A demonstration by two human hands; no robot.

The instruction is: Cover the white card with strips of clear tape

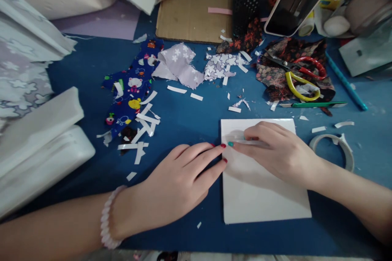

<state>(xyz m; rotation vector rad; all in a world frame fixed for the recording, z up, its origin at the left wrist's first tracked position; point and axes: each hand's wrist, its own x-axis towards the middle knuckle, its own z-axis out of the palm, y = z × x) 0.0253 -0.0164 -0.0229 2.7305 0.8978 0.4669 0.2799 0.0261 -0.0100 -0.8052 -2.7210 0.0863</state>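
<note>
A white square board (pixel 266 195) lies flat on the blue table, close to its front edge. The stretched fingers of my left hand (pixel 186 175) reach its left edge, with red-nailed fingertips touching it; this hand is open and wears a pale beaded bracelet (pixel 109 218). My right hand (pixel 281 151) rests over the board's upper part. One teal-nailed digit is stretched out on the surface near the left edge, apart from the other fingers, which are bent. A faint, shiny clear strip (pixel 237 136) shows on the board beside these fingers; its kind is unclear.
A tape roll (pixel 349 155) lies right of the board. Scissors (pixel 306 77), a green-handled cutter (pixel 318 105) and a blue pen (pixel 347 83) are behind it. Fabric scraps (pixel 134 81) and white paper strips (pixel 147 118) are scattered about. A phone (pixel 298 0) leans at the back.
</note>
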